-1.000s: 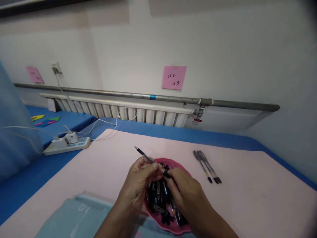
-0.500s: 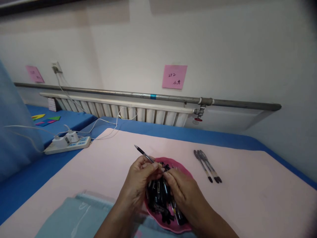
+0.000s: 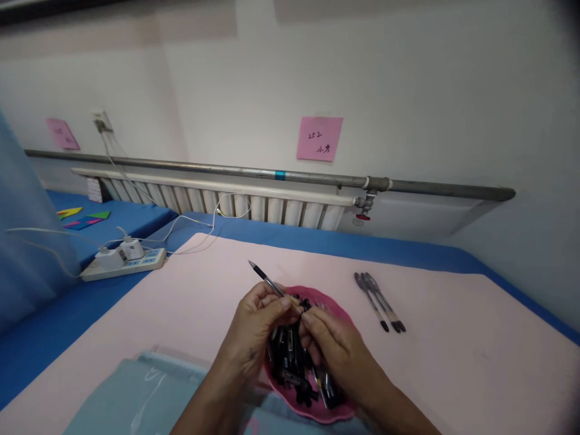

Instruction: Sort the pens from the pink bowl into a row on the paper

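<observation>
My left hand (image 3: 260,317) pinches a clear-barrelled pen (image 3: 267,280) with a dark grip, its tip pointing up and to the left. My right hand (image 3: 330,341) meets it at the pen's rear end, fingers closed together; the small part between those fingers is hidden. Both hands are over a pink scalloped bowl (image 3: 312,412). Black pen parts (image 3: 290,356), with clips showing on several, fill the bowl, along with some clear pieces. To the right, several assembled pens (image 3: 378,302) with dark ends lie side by side on the pink sheet (image 3: 457,338).
Pale blue cloth (image 3: 131,393) lies at the front left, partly under the bowl. A white power strip (image 3: 124,266) with plugged-in chargers sits on the blue surface at left. Behind the table are a radiator (image 3: 272,211), a metal pipe (image 3: 217,169) and a red valve handle (image 3: 362,217).
My right hand has shifted slightly and its fingers have curled more beneath the pen's end. The pen has turned a little steeper in my left hand.
</observation>
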`<state>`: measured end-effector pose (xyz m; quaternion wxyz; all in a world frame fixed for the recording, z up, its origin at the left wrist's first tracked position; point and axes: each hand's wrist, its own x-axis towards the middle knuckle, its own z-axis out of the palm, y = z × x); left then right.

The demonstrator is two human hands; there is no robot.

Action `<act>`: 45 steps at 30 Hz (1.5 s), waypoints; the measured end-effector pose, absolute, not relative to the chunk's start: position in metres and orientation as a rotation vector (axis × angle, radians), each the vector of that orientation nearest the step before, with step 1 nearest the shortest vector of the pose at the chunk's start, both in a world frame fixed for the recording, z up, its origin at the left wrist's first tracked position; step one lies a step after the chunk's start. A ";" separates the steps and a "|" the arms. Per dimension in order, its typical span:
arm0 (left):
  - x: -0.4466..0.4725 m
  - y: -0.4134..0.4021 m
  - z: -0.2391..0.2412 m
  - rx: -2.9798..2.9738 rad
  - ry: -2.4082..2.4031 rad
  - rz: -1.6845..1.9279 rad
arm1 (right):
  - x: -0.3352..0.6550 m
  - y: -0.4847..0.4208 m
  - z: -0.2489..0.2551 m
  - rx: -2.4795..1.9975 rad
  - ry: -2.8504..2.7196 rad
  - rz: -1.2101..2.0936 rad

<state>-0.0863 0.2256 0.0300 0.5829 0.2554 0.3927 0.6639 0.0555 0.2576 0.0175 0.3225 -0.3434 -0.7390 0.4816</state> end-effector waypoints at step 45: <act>-0.094 0.228 0.037 0.647 1.170 1.441 | 0.060 0.254 0.016 -1.001 -2.813 0.137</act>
